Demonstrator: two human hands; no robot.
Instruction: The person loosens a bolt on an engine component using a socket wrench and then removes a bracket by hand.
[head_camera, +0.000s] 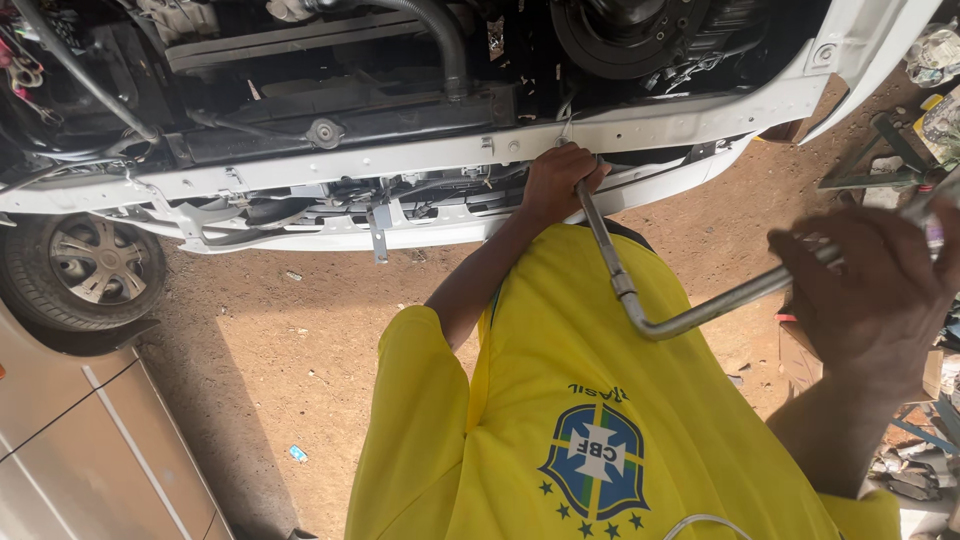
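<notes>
Outdoor dirt ground (300, 330) under an open white car front (640, 125); engine bay is dark and cut off at the top edge, so we can't make out the parts inside. Our left hand (558, 180) is closed around the upper end of the bent metal wrench (640, 310) right at the front crossmember, its tip hidden behind the fingers; our right hand (880, 290) is blurred but gripping the long handle, which is cut off at the right edge. Wheel (95, 262) at left, yellow shirt (590, 400) covers the low centre, scrap clutter at right is hard to read.
</notes>
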